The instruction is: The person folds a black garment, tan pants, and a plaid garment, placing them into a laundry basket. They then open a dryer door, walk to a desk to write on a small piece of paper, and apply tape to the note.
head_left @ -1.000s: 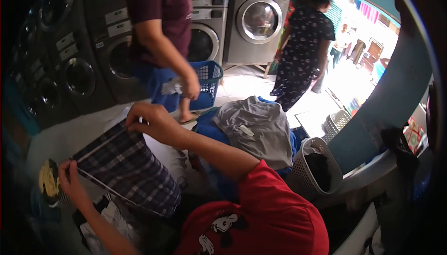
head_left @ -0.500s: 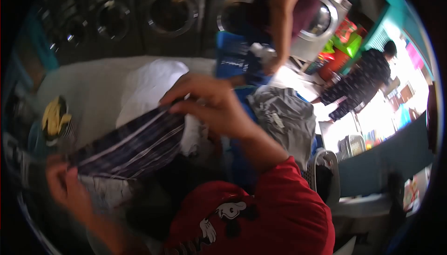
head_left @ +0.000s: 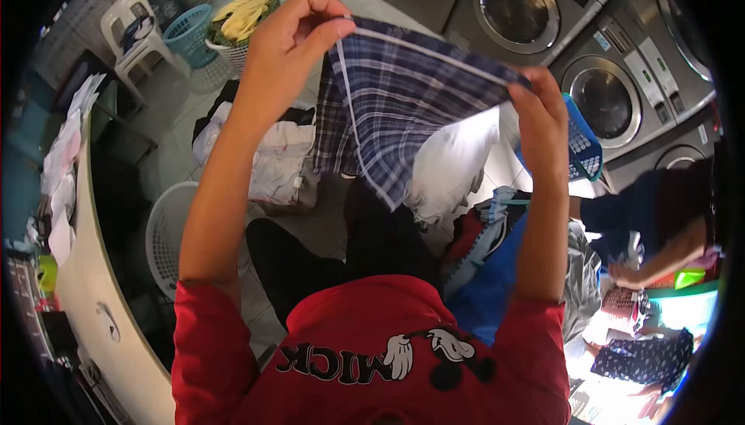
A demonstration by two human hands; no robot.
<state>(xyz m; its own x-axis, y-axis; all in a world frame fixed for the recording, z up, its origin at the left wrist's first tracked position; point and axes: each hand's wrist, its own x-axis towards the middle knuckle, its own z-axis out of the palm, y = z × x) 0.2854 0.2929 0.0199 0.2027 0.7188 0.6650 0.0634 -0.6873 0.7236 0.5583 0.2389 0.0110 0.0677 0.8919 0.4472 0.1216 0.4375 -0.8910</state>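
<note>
Stretched between my two hands is a pair of blue plaid shorts (head_left: 396, 84) with white edging, hanging down over my legs. My left hand (head_left: 299, 37) pinches its upper left corner between thumb and fingers. The upper right end is gripped by my right hand (head_left: 541, 111). Behind the cloth, a darker plaid part hangs at the left. Below it on the floor lie a heap of white and grey clothes (head_left: 279, 157) and a full white bundle (head_left: 454, 165), partly covered by the shorts. Beside my right forearm is a blue bag (head_left: 485, 274) with clothes on top.
A white basket (head_left: 163, 239) stands by my left elbow, beside a curved table (head_left: 116, 270). Yellow cloth (head_left: 242, 18) tops a basket near a blue basket (head_left: 190, 37) and white chair (head_left: 128, 18). Washing machines (head_left: 516, 10) line the back. Other people are at the right (head_left: 660, 262).
My view has turned, so the machines now show at upper right. The shorts, held lower left before, are now raised in front of me and spread wider, still in both hands.
</note>
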